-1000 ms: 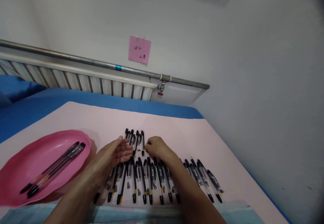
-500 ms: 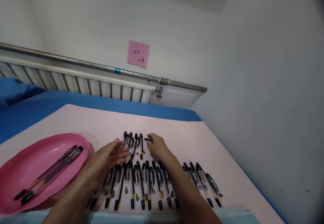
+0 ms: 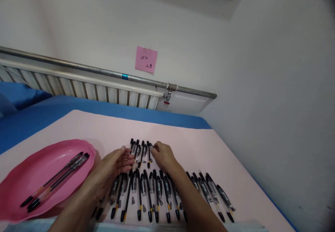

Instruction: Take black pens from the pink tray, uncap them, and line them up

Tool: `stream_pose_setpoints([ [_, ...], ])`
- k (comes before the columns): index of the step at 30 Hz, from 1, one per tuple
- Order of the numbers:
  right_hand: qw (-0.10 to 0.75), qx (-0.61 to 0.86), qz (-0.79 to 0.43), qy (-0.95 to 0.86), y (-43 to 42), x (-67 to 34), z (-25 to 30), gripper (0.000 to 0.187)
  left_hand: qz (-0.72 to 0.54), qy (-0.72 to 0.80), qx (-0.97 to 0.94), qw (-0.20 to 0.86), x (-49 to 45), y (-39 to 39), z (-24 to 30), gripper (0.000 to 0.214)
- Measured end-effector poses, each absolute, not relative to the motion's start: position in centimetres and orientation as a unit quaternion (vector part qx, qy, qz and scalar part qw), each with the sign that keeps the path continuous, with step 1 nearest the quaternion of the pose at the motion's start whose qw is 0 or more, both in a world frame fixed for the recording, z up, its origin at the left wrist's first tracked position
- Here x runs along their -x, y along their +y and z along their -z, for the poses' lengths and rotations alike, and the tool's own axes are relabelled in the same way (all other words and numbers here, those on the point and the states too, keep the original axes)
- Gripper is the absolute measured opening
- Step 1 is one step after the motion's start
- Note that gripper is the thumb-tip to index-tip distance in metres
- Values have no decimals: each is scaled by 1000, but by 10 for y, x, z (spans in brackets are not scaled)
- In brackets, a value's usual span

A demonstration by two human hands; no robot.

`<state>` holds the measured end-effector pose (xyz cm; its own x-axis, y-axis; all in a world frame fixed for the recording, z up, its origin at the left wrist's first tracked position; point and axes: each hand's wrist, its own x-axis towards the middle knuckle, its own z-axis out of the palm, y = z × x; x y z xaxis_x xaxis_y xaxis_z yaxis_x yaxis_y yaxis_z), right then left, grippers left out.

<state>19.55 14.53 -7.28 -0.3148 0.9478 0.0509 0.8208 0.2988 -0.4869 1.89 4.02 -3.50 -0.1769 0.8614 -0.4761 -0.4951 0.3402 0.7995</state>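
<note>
Pen parts lie on the pink sheet: a far group (image 3: 142, 151) and a longer near row (image 3: 146, 193), with black caps, clear barrels, refills and small metal tips among them. At the right end of the far group, my right hand (image 3: 164, 155) has its fingers closed on a black pen cap (image 3: 151, 146), partly hidden by them. My left hand (image 3: 117, 162) rests at the left side of that group, palm turned inward and fingers stretched out, close to the pens. My forearms cover parts of the near row.
To the left stands a pink oval dish (image 3: 15, 176) with several whole pens (image 3: 57, 181) in it. Behind the bed's blue edge (image 3: 125, 112) run a radiator (image 3: 99, 94) and a metal pipe (image 3: 99, 72). A pink note (image 3: 146, 60) is stuck on the wall.
My right hand has come down beside the last refill of the far group, bringing the black cap against it. My left hand stays in about the same place. The view has shifted slightly.
</note>
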Motion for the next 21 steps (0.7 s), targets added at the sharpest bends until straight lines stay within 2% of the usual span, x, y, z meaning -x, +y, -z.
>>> stream_pose_setpoints([
  [5,162,551,-185,-798,142,-195,70,18,-557,541,-188,602,-16,38,28,24],
  [8,164,548,-185,-799,141,-195,69,21,-588,554,-217,548,6,36,25,23],
  [12,171,544,-198,-797,141,-193,68,19,-612,676,-231,339,65,24,21,28],
  [15,171,537,-212,-799,144,-191,67,17,-480,823,-234,193,105,12,20,30],
  [18,153,547,-218,-794,145,-192,64,17,-415,851,-267,182,121,8,27,9],
  [19,152,552,-217,-790,146,-193,63,17,-404,848,-282,194,121,9,31,9],
  [21,157,559,-212,-786,146,-194,61,18,-401,833,-304,230,119,11,39,25],
])
